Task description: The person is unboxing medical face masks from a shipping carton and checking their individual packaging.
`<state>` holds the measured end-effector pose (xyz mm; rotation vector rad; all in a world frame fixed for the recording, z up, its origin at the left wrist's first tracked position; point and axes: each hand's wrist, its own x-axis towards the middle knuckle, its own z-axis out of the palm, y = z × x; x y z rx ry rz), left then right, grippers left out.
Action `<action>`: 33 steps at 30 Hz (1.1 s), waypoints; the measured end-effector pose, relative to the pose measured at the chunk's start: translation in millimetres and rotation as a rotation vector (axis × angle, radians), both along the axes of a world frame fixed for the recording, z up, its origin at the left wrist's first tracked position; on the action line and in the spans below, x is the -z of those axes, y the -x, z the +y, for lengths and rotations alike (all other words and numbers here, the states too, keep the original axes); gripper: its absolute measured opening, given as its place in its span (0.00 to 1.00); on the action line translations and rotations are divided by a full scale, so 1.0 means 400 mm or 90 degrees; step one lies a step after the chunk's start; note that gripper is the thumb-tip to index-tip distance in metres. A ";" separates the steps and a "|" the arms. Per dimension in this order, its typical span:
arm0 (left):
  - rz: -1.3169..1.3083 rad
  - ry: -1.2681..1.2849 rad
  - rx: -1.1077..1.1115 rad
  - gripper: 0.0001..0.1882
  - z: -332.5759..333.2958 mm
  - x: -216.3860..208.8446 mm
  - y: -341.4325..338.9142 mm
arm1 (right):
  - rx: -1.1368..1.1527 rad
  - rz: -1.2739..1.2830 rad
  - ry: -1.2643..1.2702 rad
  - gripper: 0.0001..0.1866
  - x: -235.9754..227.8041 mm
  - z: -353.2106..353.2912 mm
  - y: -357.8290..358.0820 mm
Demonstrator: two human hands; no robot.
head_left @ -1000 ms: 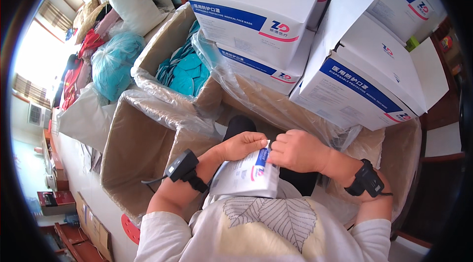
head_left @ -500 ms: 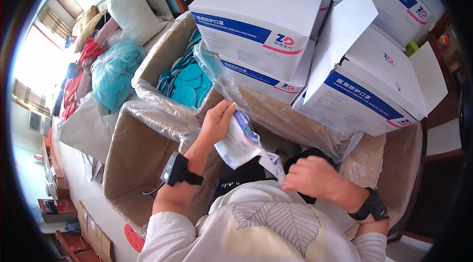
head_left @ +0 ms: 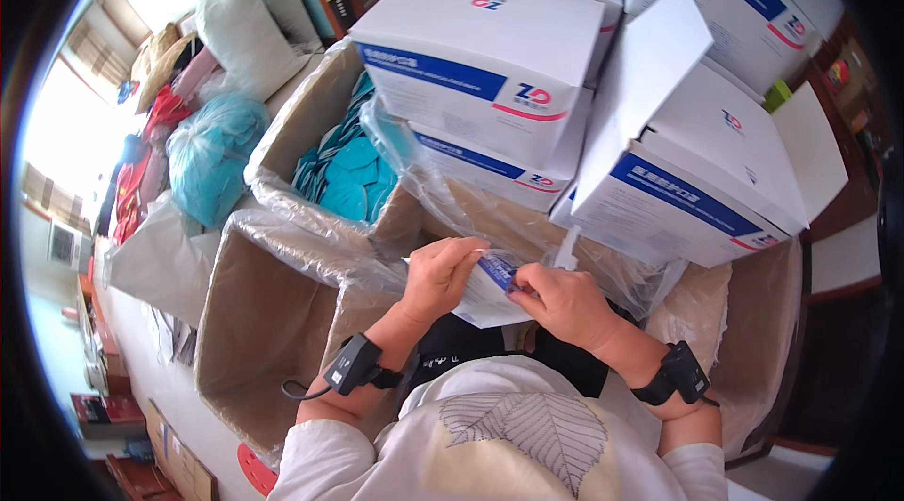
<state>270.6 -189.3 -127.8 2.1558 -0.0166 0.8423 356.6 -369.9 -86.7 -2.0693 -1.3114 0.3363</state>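
Note:
In front of my body I hold a white and blue plastic packet [head_left: 482, 301]. My left hand [head_left: 437, 281] is closed on its upper left part, thumb and fingers pinched together. At the packet's right edge, my right hand [head_left: 571, 307] is closed in a pinch by the blue printed band. A thin whitish strip [head_left: 568, 247] sticks up behind the right hand; whether the fingers hold it I cannot tell. What lies inside the packet is hidden.
A plastic-lined carton [head_left: 273, 171] holds several teal masks [head_left: 356, 183]. Left of me stands another lined carton [head_left: 273, 303]. Stacked white and blue boxes [head_left: 480, 30] are ahead, with a box with raised flaps [head_left: 702, 148] at right. A bag of teal items [head_left: 215, 148] sits far left.
My right hand has moved up and left from the torn strip's end to the packet's edge. My left hand has shifted down and right, and the packet is turned more level.

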 end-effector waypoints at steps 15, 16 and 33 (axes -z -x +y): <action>0.046 -0.058 -0.018 0.06 -0.039 0.033 0.004 | -0.080 0.271 0.006 0.07 0.057 -0.019 0.002; 0.044 -0.057 -0.001 0.06 -0.042 0.034 0.005 | -0.087 0.273 0.011 0.07 0.056 -0.014 0.003; 0.081 0.194 -0.035 0.07 -0.040 0.031 0.015 | -0.020 0.064 -0.120 0.06 0.052 0.003 0.019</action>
